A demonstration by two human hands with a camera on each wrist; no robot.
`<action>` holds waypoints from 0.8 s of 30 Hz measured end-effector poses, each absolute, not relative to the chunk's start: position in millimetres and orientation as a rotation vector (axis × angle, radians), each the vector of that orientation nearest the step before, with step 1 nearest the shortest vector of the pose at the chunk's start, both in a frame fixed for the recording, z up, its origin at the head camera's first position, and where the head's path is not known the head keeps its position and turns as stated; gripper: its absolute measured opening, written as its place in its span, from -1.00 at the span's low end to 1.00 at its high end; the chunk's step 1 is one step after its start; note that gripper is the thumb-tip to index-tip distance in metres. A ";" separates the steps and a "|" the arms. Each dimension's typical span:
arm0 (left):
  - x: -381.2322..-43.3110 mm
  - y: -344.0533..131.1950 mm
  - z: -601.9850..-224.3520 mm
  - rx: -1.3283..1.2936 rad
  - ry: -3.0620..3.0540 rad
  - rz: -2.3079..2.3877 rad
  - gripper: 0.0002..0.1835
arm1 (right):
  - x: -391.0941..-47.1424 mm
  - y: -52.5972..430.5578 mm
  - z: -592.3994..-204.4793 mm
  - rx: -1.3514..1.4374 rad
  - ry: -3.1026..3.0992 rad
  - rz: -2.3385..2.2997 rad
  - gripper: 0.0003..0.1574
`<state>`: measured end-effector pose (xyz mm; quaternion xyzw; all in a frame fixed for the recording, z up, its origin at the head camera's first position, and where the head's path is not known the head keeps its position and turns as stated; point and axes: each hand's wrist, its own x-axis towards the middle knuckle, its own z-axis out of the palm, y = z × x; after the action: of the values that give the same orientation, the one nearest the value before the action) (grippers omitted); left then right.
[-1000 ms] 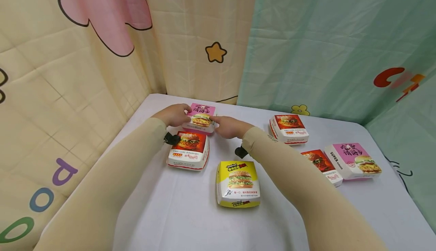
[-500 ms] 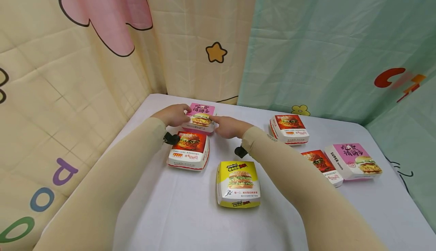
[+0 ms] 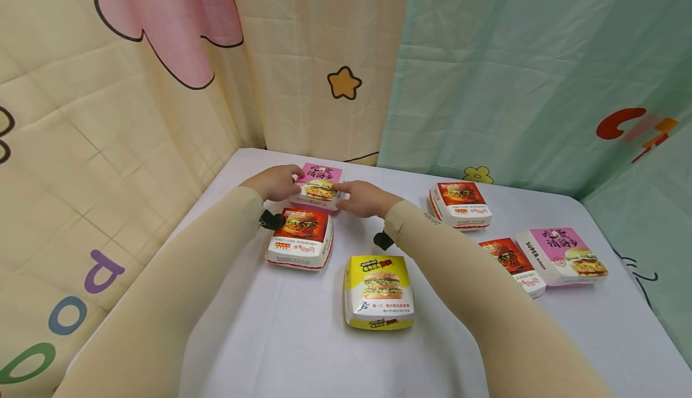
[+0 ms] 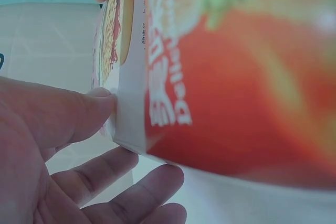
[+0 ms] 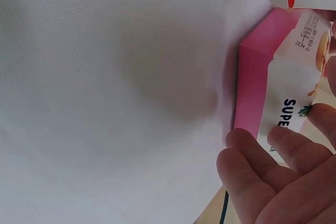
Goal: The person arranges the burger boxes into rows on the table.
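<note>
At the back left of the table a pink-and-white burger box [image 3: 320, 186] lies between both hands. My left hand [image 3: 274, 182] grips its left side; in the left wrist view the thumb [image 4: 94, 111] presses near its edge, with other fingers spread below. My right hand [image 3: 364, 199] holds the opposite side, several fingertips against the white wall marked SUPER [image 5: 286, 85] in the right wrist view. Just in front of this box sits a red-and-white burger box [image 3: 300, 239], which fills much of the left wrist view.
A yellow-and-white burger box [image 3: 378, 293] lies front centre. To the right are a red box [image 3: 461, 205] near the back edge, another red box [image 3: 513, 266] partly behind the right sleeve, and a second pink box [image 3: 562, 256]. Curtains [image 3: 319, 44] rise behind and beside the white table [image 3: 303, 332].
The right hand's fingers have shifted slightly at the pink box's right side and spread a little. The left hand and the boxes look nearly unmoved.
</note>
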<state>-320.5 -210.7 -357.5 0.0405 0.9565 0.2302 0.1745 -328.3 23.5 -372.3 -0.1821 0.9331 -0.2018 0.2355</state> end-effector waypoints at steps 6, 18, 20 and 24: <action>-321.7 -212.0 -359.2 0.093 2.702 0.668 -0.42 | -328.7 22.8 -372.0 -0.496 2.552 -0.557 -0.16; -319.3 -211.5 -356.3 0.061 2.683 0.692 -0.41 | -328.8 19.8 -372.9 -0.501 2.586 -0.566 -0.17; -318.2 -211.5 -355.6 0.070 2.682 0.691 -0.42 | -328.1 19.3 -372.6 -0.515 2.614 -0.556 -0.20; -318.2 -211.9 -356.0 0.081 2.676 0.699 -0.42 | -327.3 17.9 -372.6 -0.543 2.679 -0.526 -0.28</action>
<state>-318.2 -211.9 -356.0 0.0288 0.9502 0.2482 0.1862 -327.3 17.9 -372.6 -0.1920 0.9471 -0.1859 0.1779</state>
